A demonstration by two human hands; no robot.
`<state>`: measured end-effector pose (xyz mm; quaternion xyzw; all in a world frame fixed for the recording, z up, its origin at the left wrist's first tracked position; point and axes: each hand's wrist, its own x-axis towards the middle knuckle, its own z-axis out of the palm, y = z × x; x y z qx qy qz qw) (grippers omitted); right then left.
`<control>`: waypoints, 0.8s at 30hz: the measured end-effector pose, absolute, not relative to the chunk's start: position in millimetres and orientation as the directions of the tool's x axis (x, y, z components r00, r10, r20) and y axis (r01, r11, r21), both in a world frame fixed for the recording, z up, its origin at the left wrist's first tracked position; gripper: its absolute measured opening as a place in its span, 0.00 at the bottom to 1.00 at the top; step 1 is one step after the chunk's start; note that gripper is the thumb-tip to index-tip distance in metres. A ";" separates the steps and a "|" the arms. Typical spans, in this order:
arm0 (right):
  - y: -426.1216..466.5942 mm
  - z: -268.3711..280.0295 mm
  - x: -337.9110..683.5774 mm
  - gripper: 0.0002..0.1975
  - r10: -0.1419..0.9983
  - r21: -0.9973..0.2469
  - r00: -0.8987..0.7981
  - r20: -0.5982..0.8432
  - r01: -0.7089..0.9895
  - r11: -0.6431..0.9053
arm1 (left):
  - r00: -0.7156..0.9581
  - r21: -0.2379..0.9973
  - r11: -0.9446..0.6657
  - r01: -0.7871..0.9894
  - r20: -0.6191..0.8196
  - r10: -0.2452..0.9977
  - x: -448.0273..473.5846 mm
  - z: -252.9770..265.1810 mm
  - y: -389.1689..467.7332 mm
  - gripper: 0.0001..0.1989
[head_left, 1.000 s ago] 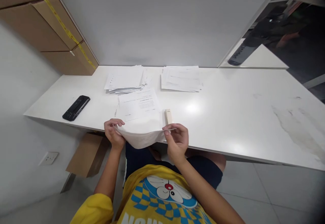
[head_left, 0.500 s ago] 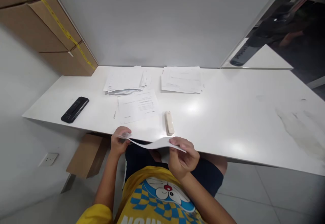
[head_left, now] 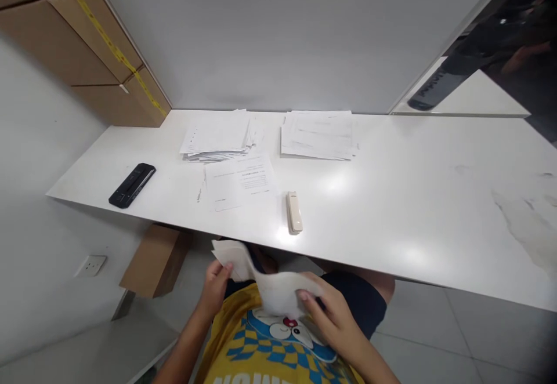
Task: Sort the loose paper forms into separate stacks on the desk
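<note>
Several curved sheets of paper (head_left: 278,291) span the space between my hands, below the desk's front edge and over my lap. My left hand (head_left: 216,285) pinches their left end, thumb on top. Around the right end my right hand (head_left: 328,308) is closed, its thumb lying on the paper and its other fingers partly hidden behind. A cream stapler (head_left: 294,213) lies on the desk just beyond the sheets, touched by neither hand. To its left are loose printed sheets (head_left: 239,182).
Two paper stacks, a left one (head_left: 217,134) and a right one (head_left: 319,134), lie against the grey partition (head_left: 270,36). A black hole punch or similar device (head_left: 132,185) rests on the white desk (head_left: 369,216) at left. Cardboard boxes (head_left: 104,53) stand at the back left; another box (head_left: 154,262) sits below.
Both hands have drawn the paper down toward my body. The sheets have turned from nearly edge-on to showing their faces. The camera view has shifted slightly.
</note>
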<state>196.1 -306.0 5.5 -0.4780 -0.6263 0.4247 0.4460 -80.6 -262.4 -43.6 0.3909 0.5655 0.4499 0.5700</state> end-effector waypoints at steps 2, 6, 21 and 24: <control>-306.9 -3.3 211.6 0.14 0.995 -0.951 -0.096 -0.016 0.308 0.015 | 0.038 0.907 0.419 -0.031 -0.418 0.908 -73.2 -45.6 -277.6 0.26; -306.7 -19.9 251.7 0.16 0.981 -0.867 0.084 -0.175 0.459 -0.194 | 0.167 0.915 0.399 0.060 -0.404 0.900 -55.9 -38.6 -280.7 0.31; -259.0 13.3 349.0 0.19 0.764 -0.753 0.331 -0.554 0.191 -0.630 | 0.622 0.467 -0.715 0.519 0.368 0.692 43.7 -10.9 -200.3 0.23; -259.5 9.8 352.5 0.21 0.767 -0.782 0.309 -0.562 0.101 -0.615 | 0.714 0.327 -0.779 0.535 0.318 0.623 63.7 -3.2 -170.3 0.23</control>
